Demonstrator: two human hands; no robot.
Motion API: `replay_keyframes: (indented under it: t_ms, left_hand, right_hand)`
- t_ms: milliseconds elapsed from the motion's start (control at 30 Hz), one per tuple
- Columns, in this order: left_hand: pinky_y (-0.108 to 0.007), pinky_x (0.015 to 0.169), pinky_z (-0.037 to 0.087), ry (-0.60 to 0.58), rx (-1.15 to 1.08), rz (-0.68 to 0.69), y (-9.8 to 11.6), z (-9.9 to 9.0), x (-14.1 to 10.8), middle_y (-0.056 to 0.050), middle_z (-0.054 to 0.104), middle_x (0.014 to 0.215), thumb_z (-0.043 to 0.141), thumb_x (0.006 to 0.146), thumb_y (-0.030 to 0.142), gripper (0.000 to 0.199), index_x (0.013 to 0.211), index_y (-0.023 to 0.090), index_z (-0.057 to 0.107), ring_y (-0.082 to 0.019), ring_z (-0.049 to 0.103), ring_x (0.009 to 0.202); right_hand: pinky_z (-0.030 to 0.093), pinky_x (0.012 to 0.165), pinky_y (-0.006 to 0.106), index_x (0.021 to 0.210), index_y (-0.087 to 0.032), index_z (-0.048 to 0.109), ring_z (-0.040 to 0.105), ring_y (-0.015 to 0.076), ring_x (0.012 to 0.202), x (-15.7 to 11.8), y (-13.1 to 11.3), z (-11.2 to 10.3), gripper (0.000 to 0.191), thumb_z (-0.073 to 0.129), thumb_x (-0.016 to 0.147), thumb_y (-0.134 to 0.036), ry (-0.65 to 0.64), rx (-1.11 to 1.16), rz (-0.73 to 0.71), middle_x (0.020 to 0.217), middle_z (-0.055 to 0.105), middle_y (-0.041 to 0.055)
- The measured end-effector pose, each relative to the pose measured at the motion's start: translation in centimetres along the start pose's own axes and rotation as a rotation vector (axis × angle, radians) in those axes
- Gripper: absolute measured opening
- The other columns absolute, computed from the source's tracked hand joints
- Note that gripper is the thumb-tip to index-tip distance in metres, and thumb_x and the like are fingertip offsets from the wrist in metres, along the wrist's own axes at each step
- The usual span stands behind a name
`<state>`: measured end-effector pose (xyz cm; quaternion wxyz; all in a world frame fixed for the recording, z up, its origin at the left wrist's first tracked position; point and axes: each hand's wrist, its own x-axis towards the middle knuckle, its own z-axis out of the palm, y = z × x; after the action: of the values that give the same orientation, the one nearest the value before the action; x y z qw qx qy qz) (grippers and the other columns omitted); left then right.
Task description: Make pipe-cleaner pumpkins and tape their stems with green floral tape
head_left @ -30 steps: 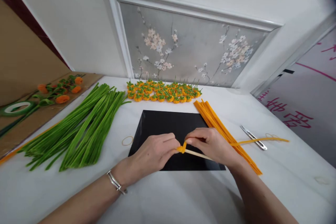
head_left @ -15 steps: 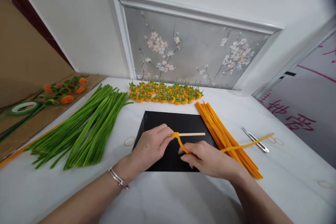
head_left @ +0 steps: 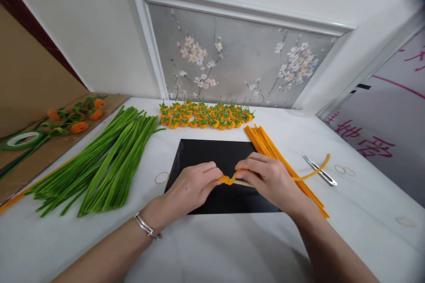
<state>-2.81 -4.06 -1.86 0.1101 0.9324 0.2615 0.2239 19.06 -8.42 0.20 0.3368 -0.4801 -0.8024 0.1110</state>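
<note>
Over the black mat [head_left: 206, 152], my left hand [head_left: 195, 184] pinches the left end of a thin pale stick [head_left: 244, 183], where orange coils wrap round it. My right hand [head_left: 267, 177] is closed on the orange pipe cleaner [head_left: 232, 179] that leads off these coils. The free tail of that strip comes out behind the right hand and curves up to the right. Part of the stick lies hidden behind the right fingers.
Green pipe cleaners [head_left: 109, 163] are heaped at the left, orange ones [head_left: 275, 152] at the right, beside tweezers [head_left: 319, 170]. Small orange-and-green pieces [head_left: 206, 116] line the back. Green tape [head_left: 23, 139] and orange flowers [head_left: 79, 127] lie on cardboard at far left.
My right hand has moved up and over to the top of the stick, bringing the strip round it. More coil shows on the stick, and the strip's tail has drawn in leftward.
</note>
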Motion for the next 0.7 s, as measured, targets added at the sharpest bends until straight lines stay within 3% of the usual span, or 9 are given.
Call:
replay_keyframes:
  t_ms: [100,267,467,567,700]
  left_hand:
    - [-0.022,0.058,0.035,0.007,-0.104,0.036,0.3,-0.2,0.1,0.000,0.051,0.074,0.043,0.093,0.015,0.016,0.087,0.017,0.058,-0.012,0.049,0.065]
    - [-0.022,0.057,0.035,0.018,-0.223,0.073,0.9,-0.7,0.2,0.000,0.053,0.072,0.043,0.093,0.017,0.017,0.087,0.016,0.059,-0.011,0.048,0.064]
    - [-0.022,0.055,0.034,0.037,-0.274,0.043,1.2,-0.7,0.2,0.000,0.051,0.070,0.045,0.092,0.016,0.017,0.084,0.016,0.060,-0.010,0.045,0.061]
    - [-0.021,0.055,0.035,0.118,-0.282,0.001,1.0,-0.5,0.1,0.001,0.049,0.072,0.044,0.092,0.014,0.016,0.089,0.017,0.060,-0.010,0.045,0.061]
    - [-0.021,0.058,0.036,0.285,-0.239,-0.122,0.6,-0.2,0.0,0.002,0.050,0.073,0.047,0.091,0.014,0.012,0.089,0.018,0.059,-0.009,0.047,0.063]
  right_hand:
    - [0.047,0.065,0.022,0.086,-0.022,0.071,0.061,0.0112,0.068,0.3,0.7,-0.5,0.012,0.061,0.087,-0.030,-0.016,0.124,0.063,0.080,0.066,0.0007]
    - [0.046,0.062,0.022,0.081,-0.020,0.071,0.062,0.0124,0.068,0.5,1.6,-0.5,0.022,0.058,0.088,-0.036,-0.184,0.291,0.146,0.077,0.068,0.0012]
    - [0.038,0.054,0.021,0.077,-0.016,0.069,0.054,0.0106,0.061,0.5,2.0,0.7,0.033,0.051,0.090,-0.041,-0.284,0.309,0.188,0.068,0.061,-0.0007]
    - [0.031,0.048,0.021,0.069,-0.016,0.062,0.044,0.0089,0.054,0.2,1.9,1.2,0.038,0.045,0.093,-0.040,-0.292,0.290,0.190,0.058,0.051,-0.0032]
    - [0.034,0.053,0.021,0.067,-0.018,0.053,0.043,0.0088,0.054,-0.1,1.3,1.9,0.033,0.043,0.095,-0.032,-0.263,0.215,0.135,0.059,0.049,-0.0040]
